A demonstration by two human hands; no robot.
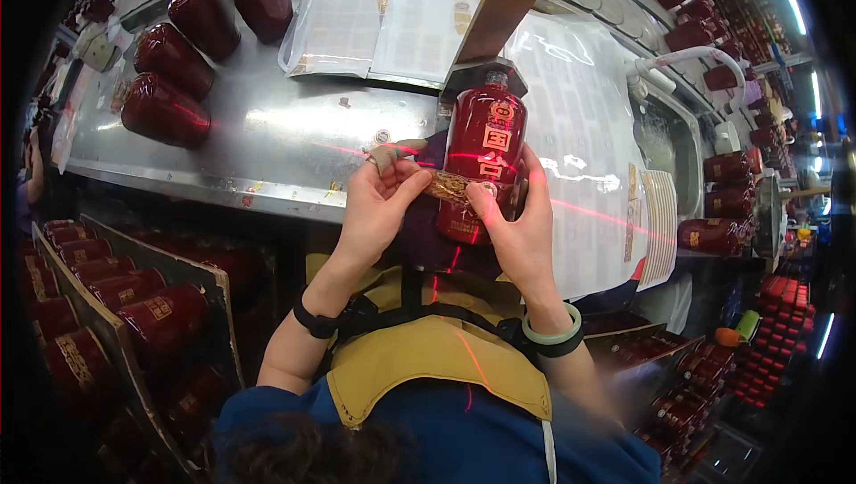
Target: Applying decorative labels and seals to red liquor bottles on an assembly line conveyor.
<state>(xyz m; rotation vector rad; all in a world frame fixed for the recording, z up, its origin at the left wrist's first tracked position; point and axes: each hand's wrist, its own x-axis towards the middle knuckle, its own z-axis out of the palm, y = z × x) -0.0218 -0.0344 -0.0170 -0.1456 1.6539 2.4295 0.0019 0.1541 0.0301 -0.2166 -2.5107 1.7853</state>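
Note:
A dark red glass bottle point(463, 132) with gold markings lies in front of me, its neck against a dark holder point(508, 71) on a wooden bar. A patterned gold decal strip point(448, 186) crosses the bottle's lower part. Between thumb and fingers, my left hand point(382, 201) pinches the strip's left end; a finger wears a tan wrap. My right hand point(526, 225) wraps around the bottle's right side, with the thumb pressing on the strip. The far side of the bottle and the fingers behind it are hidden. Thin red laser lines fall across the bottle and my hands.
Several red bottles point(167, 111) stand at the left of the metal bench point(294, 140). Clear decal sheets point(571, 140) cover the bench on the right, beside a sink point(670, 140) with a white faucet. A wooden crate point(178, 261) of bottles is at lower left.

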